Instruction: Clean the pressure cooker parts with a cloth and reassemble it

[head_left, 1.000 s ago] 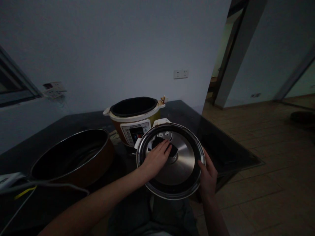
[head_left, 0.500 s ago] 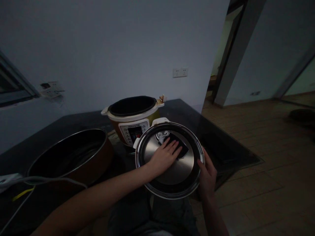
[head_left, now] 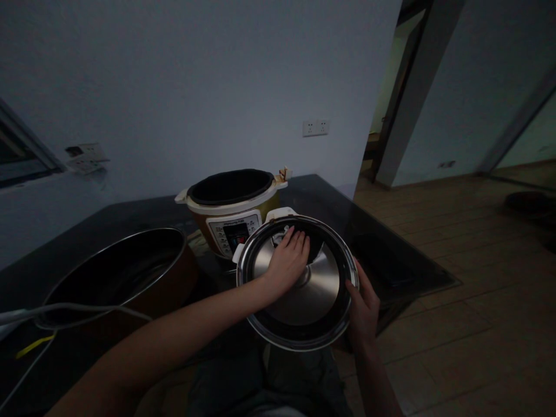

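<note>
I have the right hand point(head_left: 364, 304) gripping the round, black-rimmed steel lid point(head_left: 324, 284) near the tabletop point(head_left: 309, 190)'s front edge, off the brown-and-white cooker point(head_left: 234, 207), the left hand point(head_left: 288, 262) flat over a black cloth point(head_left: 315, 245) on it, though how much is wiped I can't tell.

Left hand point(head_left: 289, 262) is sliding the black cloth point(head_left: 317, 245) up from the lid's point(head_left: 322, 284) middle toward its top edge now, so the centre hub point(head_left: 306, 275), covered half a second ago, is kinda peeking out again.
</note>
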The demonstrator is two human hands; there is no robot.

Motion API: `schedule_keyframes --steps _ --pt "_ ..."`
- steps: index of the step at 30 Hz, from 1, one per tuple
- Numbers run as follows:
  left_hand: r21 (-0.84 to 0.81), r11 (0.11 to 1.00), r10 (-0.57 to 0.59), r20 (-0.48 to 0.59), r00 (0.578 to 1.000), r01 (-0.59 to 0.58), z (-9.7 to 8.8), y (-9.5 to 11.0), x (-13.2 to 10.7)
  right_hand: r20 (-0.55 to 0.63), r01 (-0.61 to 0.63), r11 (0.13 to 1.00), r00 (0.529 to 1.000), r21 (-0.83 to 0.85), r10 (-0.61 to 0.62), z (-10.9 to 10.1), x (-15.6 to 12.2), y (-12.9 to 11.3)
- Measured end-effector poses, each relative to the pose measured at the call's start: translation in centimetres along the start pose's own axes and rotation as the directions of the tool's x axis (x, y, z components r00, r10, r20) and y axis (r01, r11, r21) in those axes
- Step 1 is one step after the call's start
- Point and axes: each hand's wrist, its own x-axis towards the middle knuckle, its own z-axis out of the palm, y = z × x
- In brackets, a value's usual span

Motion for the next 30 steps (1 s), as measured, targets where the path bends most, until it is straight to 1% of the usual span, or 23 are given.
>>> schedule_keyframes --steps 3,5,8,10,12,14,15,16,17,19,22,24,27,30 --pt "-0.05 0.998 0.036 0.029 0.999 -0.035 -0.1 0.2 0.1 0.001 -0.017 1.0 1.0 0.007 0.017 0.1 0.0 -0.2" --pt "-0.097 0.993 0.072 0.052 0.996 -0.066 -0.1 0.6 -0.3 0.001 -0.015 1.0 1.0 0.012 0.015 0.2 0.0 -0.2" --pt "-0.176 0.976 0.147 0.076 0.986 -0.132 -0.5 1.3 -1.7 0.003 -0.007 1.0 1.0 0.006 0.007 0.1 -0.1 -0.1" --pt "-0.26 0.952 0.19 0.089 0.978 -0.162 -1.1 1.8 -3.0 0.006 -0.005 1.0 1.0 0.0 0.005 0.1 -0.1 -0.1" --pt "-0.423 0.894 0.218 0.116 0.969 -0.151 -2.0 2.3 -4.3 0.01 -0.004 1.0 1.0 0.01 0.004 0.1 -0.1 0.0" --pt "-0.604 0.789 0.246 0.147 0.958 -0.11 -3.1 3.1 -5.4 0.015 0.003 1.0 1.0 0.025 -0.003 0.0 0.0 0.1" --pt "-0.667 0.74 0.253 0.161 0.954 -0.084 -3.6 3.7 -6.0 0.021 0.012 1.0 1.0 0.024 -0.013 -0.1 0.0 0.2" --pt "-0.7 0.711 0.252 0.171 0.953 -0.062 -4.0 4.3 -6.4 0.026 0.025 1.0 0.999 0.018 -0.026 -0.2 0.1 0.2" --pt "-0.715 0.698 0.243 0.177 0.954 -0.045 -4.2 5.1 -6.9 0.031 0.04 0.999 0.999 0.006 -0.04 -0.2 0.2 0.3" --pt "-0.702 0.712 0.205 0.168 0.964 -0.029 -4.1 6.6 -7.7 0.043 0.062 0.998 0.997 -0.02 -0.061 -0.4 0.4 0.4" --pt "-0.619 0.78 0.165 0.069 0.984 -0.088 -2.7 8.6 -8.8 0.042 0.077 0.996 0.996 -0.043 -0.075 -0.5 0.6 0.4" --pt "-0.54 0.833 0.143 -0.008 0.99 -0.125 -1.6 9.4 -9.5 0.036 0.084 0.995 0.996 -0.045 -0.082 -0.4 0.7 0.4" --pt "-0.464 0.872 0.141 -0.069 0.988 -0.157 -0.7 9.8 -10.5 0.033 0.076 0.996 0.997 -0.036 -0.075 -0.3 0.6 0.4" --pt "-0.462 0.871 0.14 -0.095 0.986 -0.168 -0.6 9.2 -11.7 0.017 0.063 0.997 0.998 -0.032 -0.063 -0.1 0.3 0.3"
